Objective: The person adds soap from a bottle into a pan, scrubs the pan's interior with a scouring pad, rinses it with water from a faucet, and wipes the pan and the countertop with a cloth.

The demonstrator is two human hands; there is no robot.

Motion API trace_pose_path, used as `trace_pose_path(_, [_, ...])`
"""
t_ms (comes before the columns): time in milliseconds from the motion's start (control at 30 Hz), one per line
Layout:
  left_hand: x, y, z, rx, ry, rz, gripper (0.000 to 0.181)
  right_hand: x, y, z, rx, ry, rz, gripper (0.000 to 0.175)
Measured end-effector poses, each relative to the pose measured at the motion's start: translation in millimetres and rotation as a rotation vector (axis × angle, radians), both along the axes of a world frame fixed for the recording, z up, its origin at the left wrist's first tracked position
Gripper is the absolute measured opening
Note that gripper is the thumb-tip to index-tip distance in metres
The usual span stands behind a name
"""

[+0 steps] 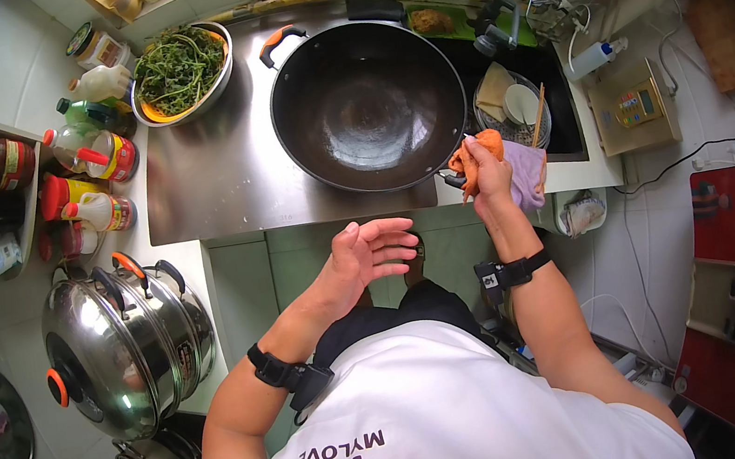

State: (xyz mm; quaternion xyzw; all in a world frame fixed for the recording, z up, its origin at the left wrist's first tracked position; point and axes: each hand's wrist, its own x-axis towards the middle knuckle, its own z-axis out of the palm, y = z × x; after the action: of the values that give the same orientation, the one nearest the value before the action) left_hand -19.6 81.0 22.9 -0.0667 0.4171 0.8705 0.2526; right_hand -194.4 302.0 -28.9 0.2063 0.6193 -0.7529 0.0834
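A large dark wok sits on the steel worktop, with an orange-and-black loop handle at its far left. My right hand grips a crumpled orange cloth at the wok's right rim, beside a partly hidden black handle. Whether the fingers also hold the wok cannot be seen. Just under my right hand, a lilac cloth hangs over the counter's front edge. My left hand is held in the air before the counter, fingers apart and holding nothing.
Leafy greens fill a bowl at the back left. Sauce bottles and jars crowd the left side above a stacked steel steamer. On the right, the dark sink holds a colander with a small white bowl and chopsticks.
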Motion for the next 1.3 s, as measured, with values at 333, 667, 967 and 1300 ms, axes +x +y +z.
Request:
trace_pose_path(333, [6,-27,2,-0.016,0.026,0.127,0.081,18,46,10,0.321,0.052,0.092,0.059])
trace_pose_path(667, [7,-27,-1,-0.095,0.063,0.102,0.085,15,21,-30,0.393,0.275,0.064,0.021])
trace_pose_path(967, [4,-68,3,-0.166,0.066,0.283,0.082,-34,94,-19,0.240,0.222,-0.098,0.031])
trace_pose_path(1300, [-57,-138,-4,-0.523,0.121,0.713,0.065,-110,22,93,0.637,0.554,0.792,0.038])
